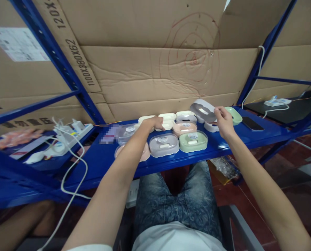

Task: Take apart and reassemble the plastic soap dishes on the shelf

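Gripped at its near edge between thumb and fingers of the right hand [223, 122], a grey soap-box lid [202, 109] is held tilted above the back right of the group, its top face turned toward the camera, probably so that it can be seen and lined up with the white base [211, 127] just below it. Behind everything, large cardboard sheets [155, 69] are leaned against the blue rack frame [66, 73], closing off the back of the blue shelf [223, 143] on which the work is laid out. Across the middle of that shelf, soap boxes are set in close rows — cream ones [167, 116] at the back, a peach one [184, 128] behind a grey box [164, 145] and a green box [193, 141] at the front edge — presumably grouped within easy reach of both arms. A green lid [234, 115] lies just beyond the right hand, and a dark phone [252, 123] is placed flat farther right. To the left, a white power strip [75, 130] with trailing cables is kept apart from the boxes. The left hand [154, 122] is stretched forward, palm down, fingers resting on a cream box in the back row; whether anything is actually pinched there cannot be told. Both forearms are extended nearly straight from the seated body, with wrists level with the shelf.
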`<state>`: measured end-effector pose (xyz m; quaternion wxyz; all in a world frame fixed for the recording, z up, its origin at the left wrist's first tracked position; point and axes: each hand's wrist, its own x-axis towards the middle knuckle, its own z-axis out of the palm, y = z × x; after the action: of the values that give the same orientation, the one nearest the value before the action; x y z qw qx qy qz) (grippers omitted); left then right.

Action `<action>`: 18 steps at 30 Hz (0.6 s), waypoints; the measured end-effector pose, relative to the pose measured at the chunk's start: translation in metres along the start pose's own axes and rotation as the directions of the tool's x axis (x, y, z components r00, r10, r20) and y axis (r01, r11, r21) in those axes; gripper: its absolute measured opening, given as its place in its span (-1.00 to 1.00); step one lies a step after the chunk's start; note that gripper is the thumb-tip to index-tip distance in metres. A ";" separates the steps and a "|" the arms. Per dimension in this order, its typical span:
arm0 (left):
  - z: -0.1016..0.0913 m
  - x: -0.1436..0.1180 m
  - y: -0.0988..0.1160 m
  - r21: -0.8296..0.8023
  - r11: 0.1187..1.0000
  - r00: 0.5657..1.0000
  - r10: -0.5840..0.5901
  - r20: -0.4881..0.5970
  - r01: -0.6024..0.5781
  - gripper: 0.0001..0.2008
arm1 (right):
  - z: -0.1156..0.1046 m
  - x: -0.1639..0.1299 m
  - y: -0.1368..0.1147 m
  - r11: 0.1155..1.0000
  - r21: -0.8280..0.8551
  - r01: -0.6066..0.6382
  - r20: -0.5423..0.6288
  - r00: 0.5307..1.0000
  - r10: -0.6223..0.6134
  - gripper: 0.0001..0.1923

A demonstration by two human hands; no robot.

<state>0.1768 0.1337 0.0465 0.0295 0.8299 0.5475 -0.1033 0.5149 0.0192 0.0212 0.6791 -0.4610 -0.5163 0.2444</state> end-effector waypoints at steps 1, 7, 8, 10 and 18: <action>0.002 0.001 -0.002 -0.014 1.000 1.000 -0.002 -0.008 0.002 -0.51 | -0.001 0.000 0.000 1.000 0.006 0.002 0.001 1.000 -0.002 -0.53; 0.008 0.006 -0.007 -0.089 0.996 0.992 0.012 -0.122 -0.023 -0.33 | -0.003 -0.002 0.002 1.000 0.002 -0.006 -0.002 1.000 0.006 -0.51; 0.007 0.005 -0.007 -0.100 0.994 0.988 0.021 -0.151 -0.037 -0.35 | -0.003 -0.002 0.002 1.000 -0.003 -0.004 0.001 1.000 0.004 -0.51; 0.003 0.002 -0.007 -0.125 0.990 0.975 0.040 -0.217 -0.069 -0.40 | -0.002 -0.002 0.002 1.000 -0.008 0.000 0.004 1.000 0.000 -0.51; -0.030 -0.029 -0.008 -0.257 0.949 0.815 0.001 -0.579 -0.184 -0.30 | 0.008 -0.005 -0.005 0.999 0.032 0.042 0.001 0.999 -0.042 -0.43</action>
<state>0.1631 0.1154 0.0825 -0.0050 0.8339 0.4988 0.2364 0.5047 0.0164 0.0234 0.6909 -0.4390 -0.5224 0.2388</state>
